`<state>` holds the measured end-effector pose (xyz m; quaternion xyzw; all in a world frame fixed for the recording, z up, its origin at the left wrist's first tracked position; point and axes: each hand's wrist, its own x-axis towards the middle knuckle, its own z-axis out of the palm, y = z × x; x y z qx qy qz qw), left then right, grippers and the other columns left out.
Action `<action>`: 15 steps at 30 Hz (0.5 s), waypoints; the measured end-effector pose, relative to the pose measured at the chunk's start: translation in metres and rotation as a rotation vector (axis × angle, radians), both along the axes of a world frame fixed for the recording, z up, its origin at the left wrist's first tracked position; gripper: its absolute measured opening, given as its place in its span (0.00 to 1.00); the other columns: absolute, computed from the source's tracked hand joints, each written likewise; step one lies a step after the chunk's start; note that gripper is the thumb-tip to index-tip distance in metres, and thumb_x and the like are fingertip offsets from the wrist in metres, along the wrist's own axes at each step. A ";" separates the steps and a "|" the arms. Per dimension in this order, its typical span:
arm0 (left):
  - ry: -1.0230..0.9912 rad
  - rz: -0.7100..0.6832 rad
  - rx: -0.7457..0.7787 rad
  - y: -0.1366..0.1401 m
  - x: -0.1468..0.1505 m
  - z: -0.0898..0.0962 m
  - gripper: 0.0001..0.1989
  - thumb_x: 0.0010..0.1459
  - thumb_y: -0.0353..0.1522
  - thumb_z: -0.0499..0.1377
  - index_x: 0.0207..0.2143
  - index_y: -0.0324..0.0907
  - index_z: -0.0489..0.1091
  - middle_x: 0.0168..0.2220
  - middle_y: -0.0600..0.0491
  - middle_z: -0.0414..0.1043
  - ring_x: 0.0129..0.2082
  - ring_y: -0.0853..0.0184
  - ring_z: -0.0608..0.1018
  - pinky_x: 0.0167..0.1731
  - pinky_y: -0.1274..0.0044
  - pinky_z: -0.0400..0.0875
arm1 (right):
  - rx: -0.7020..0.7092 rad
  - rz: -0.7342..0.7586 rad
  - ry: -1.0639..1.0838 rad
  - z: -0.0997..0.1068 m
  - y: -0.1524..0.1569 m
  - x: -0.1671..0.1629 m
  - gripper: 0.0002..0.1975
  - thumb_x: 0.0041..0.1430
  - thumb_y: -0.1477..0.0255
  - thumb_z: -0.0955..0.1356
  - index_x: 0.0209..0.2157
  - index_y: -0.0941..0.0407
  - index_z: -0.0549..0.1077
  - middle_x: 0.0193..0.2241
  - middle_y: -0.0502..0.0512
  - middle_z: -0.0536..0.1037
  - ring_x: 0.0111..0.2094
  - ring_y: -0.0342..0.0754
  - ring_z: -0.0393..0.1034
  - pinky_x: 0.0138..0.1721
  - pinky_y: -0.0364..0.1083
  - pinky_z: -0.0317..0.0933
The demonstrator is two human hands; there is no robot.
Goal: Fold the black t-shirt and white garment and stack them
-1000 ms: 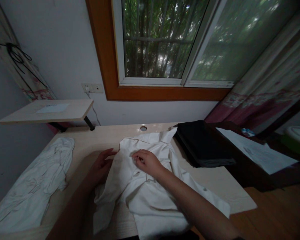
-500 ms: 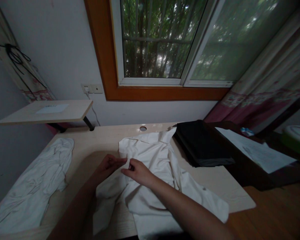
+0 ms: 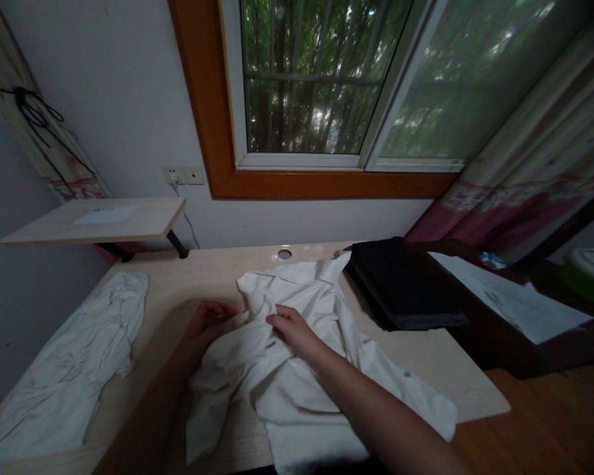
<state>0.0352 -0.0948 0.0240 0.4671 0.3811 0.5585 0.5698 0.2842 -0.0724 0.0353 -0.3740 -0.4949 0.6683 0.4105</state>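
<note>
left curtain [image 3: 10, 49]: tied with black cord [image 3: 27, 109], patterned band low down
white cloth [image 3: 69, 369]: crumpled long heap, left end of worktop [image 3: 188, 272]
shelf [image 3: 158, 214]: raised board, black legs, back left of worktop; paper slip [image 3: 106, 215] on top
outlet [image 3: 183, 175]: on wall, plug in, cable hanging below
left hand [image 3: 205, 330]: at left edge of white garment [image 3: 292, 389], fingers bent, tips partly hidden by cloth; can't tell if gripping
white garment: middle of worktop, spread out but wrinkled, fold bunched up between the hands; lower part runs toward near edge
cable hole [image 3: 284, 254]: round, back of worktop, just beyond garment
right hand [image 3: 294, 333]: on garment, thumb and forefinger pinched on raised fold; forearm crosses over cloth
window [image 3: 321, 79]: above worktop, orange-brown frame, greenery outside
black cloth [image 3: 400, 290]: folded stack, right side of worktop, just beside garment's far right corner
paper sheet [image 3: 509, 300]: on dark furniture [image 3: 505, 349], right of worktop
right curtain [image 3: 505, 178]: pale above, pink below
</note>
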 end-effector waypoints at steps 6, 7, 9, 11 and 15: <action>0.215 0.032 0.042 0.005 -0.002 -0.002 0.12 0.53 0.36 0.70 0.37 0.44 0.72 0.41 0.51 0.78 0.44 0.62 0.80 0.47 0.70 0.74 | -0.185 -0.092 0.335 0.019 0.006 0.035 0.14 0.46 0.72 0.71 0.38 0.54 0.77 0.33 0.50 0.82 0.36 0.49 0.76 0.37 0.43 0.68; 0.267 0.023 0.068 0.007 -0.003 -0.002 0.11 0.54 0.37 0.69 0.36 0.43 0.73 0.40 0.51 0.78 0.43 0.62 0.80 0.46 0.70 0.73 | -0.199 -0.080 0.368 0.022 0.007 0.041 0.16 0.47 0.72 0.71 0.41 0.54 0.77 0.34 0.51 0.83 0.37 0.50 0.77 0.38 0.44 0.70; 0.373 0.008 0.120 0.011 -0.003 -0.002 0.09 0.56 0.39 0.66 0.35 0.43 0.74 0.39 0.50 0.78 0.42 0.62 0.79 0.46 0.70 0.73 | -0.219 -0.074 0.437 0.025 0.008 0.053 0.19 0.48 0.72 0.70 0.45 0.54 0.76 0.37 0.52 0.84 0.40 0.52 0.78 0.42 0.48 0.72; 0.464 0.015 0.162 0.013 -0.003 -0.002 0.09 0.59 0.40 0.63 0.35 0.43 0.74 0.38 0.50 0.78 0.41 0.62 0.79 0.46 0.69 0.73 | -0.243 -0.090 0.494 0.027 0.009 0.062 0.20 0.51 0.72 0.68 0.48 0.54 0.75 0.39 0.54 0.84 0.43 0.54 0.79 0.45 0.52 0.73; 0.601 0.039 0.192 0.016 0.000 -0.006 0.09 0.64 0.39 0.57 0.39 0.45 0.75 0.41 0.50 0.78 0.44 0.62 0.79 0.50 0.67 0.73 | -0.301 -0.128 0.547 0.030 0.012 0.074 0.21 0.53 0.69 0.66 0.49 0.58 0.76 0.39 0.58 0.85 0.46 0.58 0.79 0.50 0.57 0.72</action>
